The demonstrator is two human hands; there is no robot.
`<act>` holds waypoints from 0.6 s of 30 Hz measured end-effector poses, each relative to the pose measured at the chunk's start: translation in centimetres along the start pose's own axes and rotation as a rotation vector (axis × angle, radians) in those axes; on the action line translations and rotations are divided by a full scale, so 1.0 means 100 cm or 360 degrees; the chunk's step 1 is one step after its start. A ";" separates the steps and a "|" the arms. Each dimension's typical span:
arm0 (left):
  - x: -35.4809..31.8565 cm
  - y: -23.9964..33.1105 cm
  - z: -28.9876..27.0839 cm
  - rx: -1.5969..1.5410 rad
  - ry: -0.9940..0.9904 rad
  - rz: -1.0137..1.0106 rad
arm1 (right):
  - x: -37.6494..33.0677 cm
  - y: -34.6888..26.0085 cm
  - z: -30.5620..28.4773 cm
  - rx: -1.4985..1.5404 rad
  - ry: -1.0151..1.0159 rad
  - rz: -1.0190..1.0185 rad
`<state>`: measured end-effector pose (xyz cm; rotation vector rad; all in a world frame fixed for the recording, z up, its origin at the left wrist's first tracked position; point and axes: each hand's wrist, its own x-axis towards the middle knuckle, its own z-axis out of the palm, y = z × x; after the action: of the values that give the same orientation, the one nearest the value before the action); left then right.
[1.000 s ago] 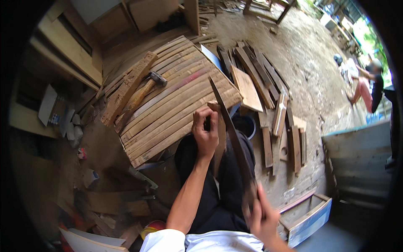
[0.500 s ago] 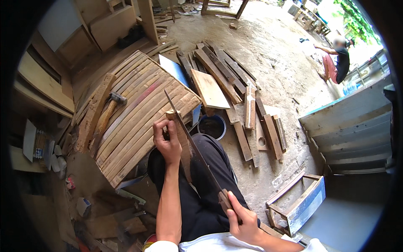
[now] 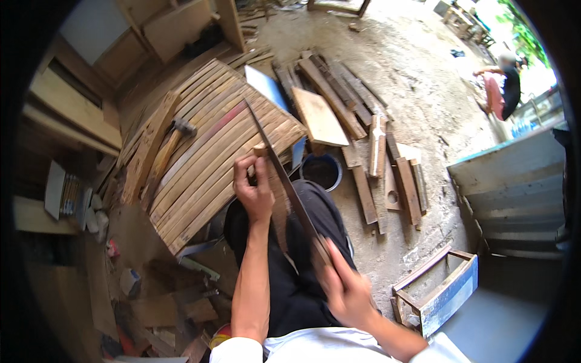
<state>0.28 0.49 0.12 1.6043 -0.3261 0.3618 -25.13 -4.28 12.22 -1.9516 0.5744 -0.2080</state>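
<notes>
My left hand (image 3: 254, 189) is closed around the upper end of a wood piece (image 3: 259, 149) beside the near edge of the slatted wooden table. The piece's lower part slants down between my knees. In my right hand (image 3: 348, 293), blurred by motion, is the handle of a handsaw (image 3: 290, 187). Its long dark blade runs away from me, just right of my left hand, with the tip over the table (image 3: 200, 157). The blade lies against or very close to the wood piece; I cannot tell how deep any cut is.
On the table lie a hammer (image 3: 172, 140) and a rough timber (image 3: 148, 151). A dark bucket (image 3: 321, 172) stands beyond my knee, near a pile of wood offcuts (image 3: 345, 109). At the right are a wooden box frame (image 3: 448, 293) and metal sheeting (image 3: 514, 187). Another person (image 3: 502, 91) is far off.
My right hand has pushed the saw forward, so its tip reaches farther over the table. The left hand keeps its grip on the wood piece. The whole view has shifted slightly.
</notes>
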 end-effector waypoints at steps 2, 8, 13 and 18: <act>-0.001 0.000 0.000 -0.0021 0.0026 0.0035 | -0.054 -0.013 -0.020 -0.0032 0.0086 -0.0125; 0.002 0.006 0.002 -0.0186 0.0006 0.0003 | 0.093 -0.022 0.017 0.0275 0.0152 -0.0294; 0.005 0.009 0.002 -0.0033 0.0051 -0.0013 | 0.090 0.009 0.052 0.0208 0.0297 -0.0487; 0.002 0.001 0.003 -0.0066 0.0041 0.0094 | -0.064 0.002 -0.003 0.0128 0.0142 -0.0214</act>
<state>0.47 0.22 0.30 1.5505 -0.3597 0.4177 -30.86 -1.52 12.83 -1.9113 0.4852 -0.3985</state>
